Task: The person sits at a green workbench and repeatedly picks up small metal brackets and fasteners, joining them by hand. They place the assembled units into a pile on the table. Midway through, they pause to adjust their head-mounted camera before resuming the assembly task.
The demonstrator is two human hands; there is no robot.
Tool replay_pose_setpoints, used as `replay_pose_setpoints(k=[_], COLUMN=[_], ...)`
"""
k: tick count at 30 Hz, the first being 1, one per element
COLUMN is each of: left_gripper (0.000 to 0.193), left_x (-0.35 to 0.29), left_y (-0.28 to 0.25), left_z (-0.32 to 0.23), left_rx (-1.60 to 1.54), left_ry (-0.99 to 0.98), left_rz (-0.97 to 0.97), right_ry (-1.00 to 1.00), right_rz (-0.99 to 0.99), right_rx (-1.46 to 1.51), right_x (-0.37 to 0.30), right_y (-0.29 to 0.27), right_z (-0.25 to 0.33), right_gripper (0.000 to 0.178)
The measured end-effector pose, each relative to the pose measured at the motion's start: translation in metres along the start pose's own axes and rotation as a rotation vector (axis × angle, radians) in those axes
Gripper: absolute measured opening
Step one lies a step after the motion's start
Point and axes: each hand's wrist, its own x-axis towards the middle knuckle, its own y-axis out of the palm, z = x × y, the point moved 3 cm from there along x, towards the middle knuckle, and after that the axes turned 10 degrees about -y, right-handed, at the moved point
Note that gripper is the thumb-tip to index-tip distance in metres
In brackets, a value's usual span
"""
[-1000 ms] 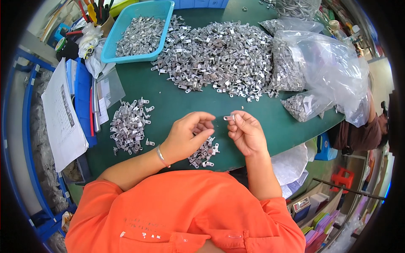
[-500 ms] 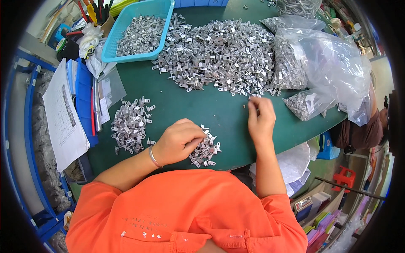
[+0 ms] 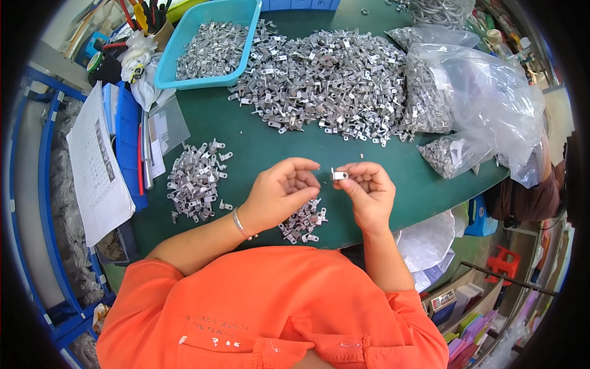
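Between the thumb and fingers of my right hand (image 3: pixel 370 190) is a small metal bracket (image 3: pixel 339 175), bent, with a hole in its flat tab. My left hand (image 3: pixel 284 194) faces it from the left, fingers curled and thumb apart, with no part visible between them. Under my left hand lies a small pile of brackets (image 3: pixel 301 224), partly covered by it. Farther left is another small heap of brackets (image 3: pixel 195 183). A large mound of similar brackets (image 3: pixel 326 80) spreads over the far side of the green table (image 3: pixel 258 138).
A light-blue basket (image 3: pixel 161 74) of brackets stands at the far left. Clear plastic bags (image 3: pixel 485 92) with metal parts lie at the right. Papers (image 3: pixel 98 172) and a blue holder (image 3: pixel 128 141) line the left edge. A red stool (image 3: pixel 504 263) is on the floor.
My right hand has come back from the mound's near edge toward my left hand, now showing a bracket in its pinch. My left hand has lifted off the small pile and opened its fingers.
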Motion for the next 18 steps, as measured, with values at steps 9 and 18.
replay_pose_setpoints(k=[9, 18], left_gripper=[0.017, 0.018], left_x=[-0.001, -0.014], left_y=[0.001, -0.003], left_z=[-0.001, -0.002], left_rx=[-0.062, 0.934], left_ry=[-0.083, 0.607], left_rz=[0.05, 0.095], right_ry=[-0.441, -0.388], right_rz=[0.292, 0.045], right_rx=[-0.588, -1.341], right_x=[-0.006, 0.051], right_y=[0.023, -0.036], right_z=[0.018, -0.019], right_gripper=[0.019, 0.015])
